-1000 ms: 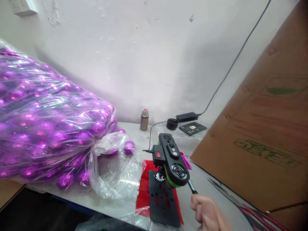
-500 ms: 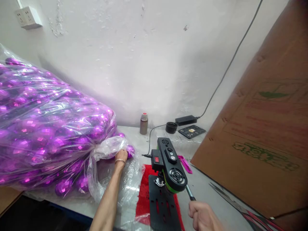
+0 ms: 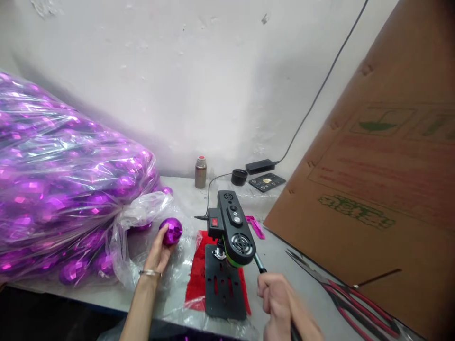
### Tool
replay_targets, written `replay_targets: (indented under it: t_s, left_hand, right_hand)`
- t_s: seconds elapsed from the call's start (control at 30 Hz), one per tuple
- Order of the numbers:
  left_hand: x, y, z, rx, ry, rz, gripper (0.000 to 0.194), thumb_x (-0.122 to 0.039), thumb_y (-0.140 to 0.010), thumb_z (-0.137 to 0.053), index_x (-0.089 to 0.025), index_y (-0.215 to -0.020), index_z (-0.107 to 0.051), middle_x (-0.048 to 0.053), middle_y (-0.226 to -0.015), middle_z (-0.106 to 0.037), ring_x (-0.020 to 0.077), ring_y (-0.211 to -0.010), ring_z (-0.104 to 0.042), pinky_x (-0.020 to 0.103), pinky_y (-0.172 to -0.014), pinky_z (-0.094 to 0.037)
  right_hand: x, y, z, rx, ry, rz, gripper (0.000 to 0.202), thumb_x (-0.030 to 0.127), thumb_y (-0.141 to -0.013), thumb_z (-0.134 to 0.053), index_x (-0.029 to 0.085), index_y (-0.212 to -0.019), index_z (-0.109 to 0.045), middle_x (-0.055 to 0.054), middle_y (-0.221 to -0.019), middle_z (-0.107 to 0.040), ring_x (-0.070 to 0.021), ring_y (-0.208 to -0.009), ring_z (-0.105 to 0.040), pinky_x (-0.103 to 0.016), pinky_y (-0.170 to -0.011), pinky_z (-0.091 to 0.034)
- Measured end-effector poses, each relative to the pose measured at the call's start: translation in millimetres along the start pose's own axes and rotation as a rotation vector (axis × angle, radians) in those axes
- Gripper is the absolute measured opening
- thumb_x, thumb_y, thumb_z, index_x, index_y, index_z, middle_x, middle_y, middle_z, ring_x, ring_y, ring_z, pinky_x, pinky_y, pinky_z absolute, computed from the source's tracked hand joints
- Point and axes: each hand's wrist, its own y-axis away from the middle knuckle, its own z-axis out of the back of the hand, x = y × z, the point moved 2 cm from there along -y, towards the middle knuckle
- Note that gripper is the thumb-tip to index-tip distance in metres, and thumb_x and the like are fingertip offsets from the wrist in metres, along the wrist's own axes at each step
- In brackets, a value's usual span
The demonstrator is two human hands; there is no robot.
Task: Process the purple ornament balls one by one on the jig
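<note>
A shiny purple faceted ball (image 3: 173, 231) rests in my left hand (image 3: 158, 255), its fingers and thumb closed around the near side. That hand is just above the clear plastic by the mouth of the big bag (image 3: 81, 166) of purple balls. My right hand (image 3: 279, 296) is wrapped around the dark grip of a lever handle (image 3: 259, 263). The lever runs up to a black and green bench device (image 3: 236, 222) with round vents and a red switch. Its slotted black base plate (image 3: 225, 303) stands on a red cloth (image 3: 196, 279).
Large red-handled shears (image 3: 355, 303) lie at the right, beside a leaning cardboard box (image 3: 384, 156). Toward the wall are a small bottle (image 3: 201, 173), a black cup-like lid (image 3: 239, 177), a power adapter (image 3: 261, 166) and a dark flat panel (image 3: 267, 182). A pink strip (image 3: 256, 228) lies behind the device.
My left hand has drawn back from the bag's mouth, bringing a purple ball nearer to me. My right hand still grips the lever. The whole view has shifted to the right.
</note>
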Motion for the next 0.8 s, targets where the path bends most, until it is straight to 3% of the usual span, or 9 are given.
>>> replay_targets:
  t_s: [0.1,0.2,0.3,0.43,0.6,0.8]
  left_hand:
    - [21,47,2.7,0.092,0.123,0.131,0.037,-0.044,-0.098,-0.071,-0.018,-0.124,-0.068,0.010,-0.114,-0.080,0.0206,-0.094,-0.079,0.030,-0.076,-0.068]
    - [48,78,-5.6,0.164,0.157,0.202,0.063,-0.068,-0.090,-0.075,-0.020,-0.130,-0.067,0.012,-0.119,-0.079,0.0233,-0.097,-0.078,0.029,-0.070,-0.065]
    - [70,89,-15.8,0.181,0.066,0.134,0.078,-0.081,-0.087,-0.069,-0.022,-0.138,-0.062,0.014,-0.136,-0.074,0.0271,-0.118,-0.075,0.034,-0.090,-0.065]
    - [88,91,-23.2,0.175,-0.205,-0.038,0.083,-0.079,-0.081,-0.075,-0.021,-0.139,-0.059,0.016,-0.142,-0.072,0.0329,-0.135,-0.068,0.047,-0.117,-0.053]
    - [102,101,-26.8,0.226,-0.441,-0.221,0.077,-0.064,-0.080,-0.080,-0.020,-0.140,-0.057,0.016,-0.138,-0.072,0.0362,-0.131,-0.069,0.054,-0.117,-0.051]
    - [118,111,-28.0,0.153,-0.612,-0.478,0.070,-0.047,-0.082,-0.082,-0.020,-0.142,-0.056,0.018,-0.144,-0.067,0.0397,-0.138,-0.063,0.061,-0.120,-0.048]
  right_hand:
    - [1,-12,2,0.086,-0.025,0.079,0.039,0.015,-0.108,-0.052,0.021,-0.070,-0.050,0.003,-0.062,-0.049,-0.0097,-0.052,-0.047,-0.027,-0.051,-0.034]
    - [2,-21,4,0.139,-0.012,0.099,0.038,0.013,-0.108,-0.050,0.021,-0.070,-0.050,0.004,-0.061,-0.047,-0.0097,-0.052,-0.047,-0.026,-0.051,-0.036]
    - [4,-23,4,0.165,-0.007,0.115,0.037,0.011,-0.107,-0.048,0.021,-0.071,-0.049,0.004,-0.062,-0.047,-0.0097,-0.053,-0.047,-0.024,-0.051,-0.037]
    - [3,-20,5,0.178,-0.021,0.137,0.036,0.008,-0.106,-0.048,0.022,-0.073,-0.049,0.004,-0.063,-0.047,-0.0097,-0.055,-0.047,-0.024,-0.052,-0.038]
    - [0,-17,6,0.179,-0.012,0.152,0.035,0.006,-0.105,-0.048,0.022,-0.074,-0.051,0.004,-0.064,-0.045,-0.0102,-0.055,-0.047,-0.026,-0.052,-0.036]
    - [0,-15,9,0.198,-0.008,0.154,0.033,0.004,-0.104,-0.047,0.022,-0.077,-0.050,0.004,-0.066,-0.046,-0.0095,-0.057,-0.047,-0.024,-0.052,-0.037]
